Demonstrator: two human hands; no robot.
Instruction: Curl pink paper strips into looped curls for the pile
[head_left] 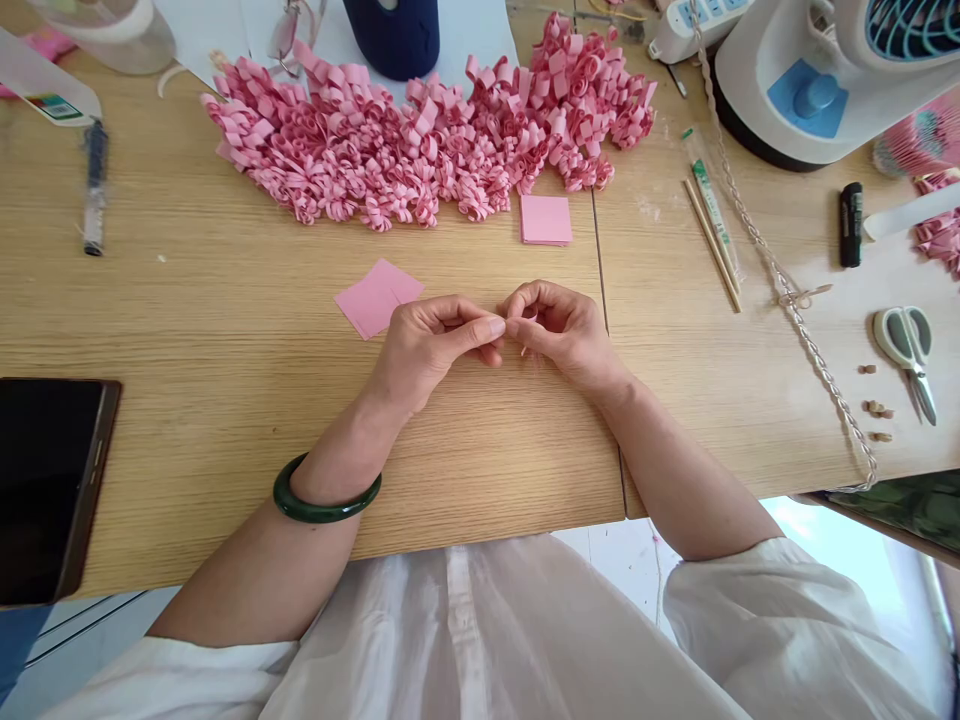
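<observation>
My left hand (442, 340) and my right hand (559, 330) meet above the middle of the table, thumbs and fingertips pinched together. What sits between the left fingertips is too small to make out. A bit of thin pink paper strips (532, 355) pokes out beneath my right fingers; most of it is hidden by the hand. Partly behind my left hand lie loose pink paper squares (379, 295), overlapping at angles. A neat stack of pink paper (546, 220) rests beyond my right hand. Farther back spreads a long heap of curled pink paper flowers (420, 140).
On the right are scissors (907, 350), a black marker (850, 225), wooden sticks (712, 245), a braided cord (802, 320) and a white fan (810, 90). A dark tablet (49, 480) lies at the left edge. A navy cup (397, 40) stands behind the flowers.
</observation>
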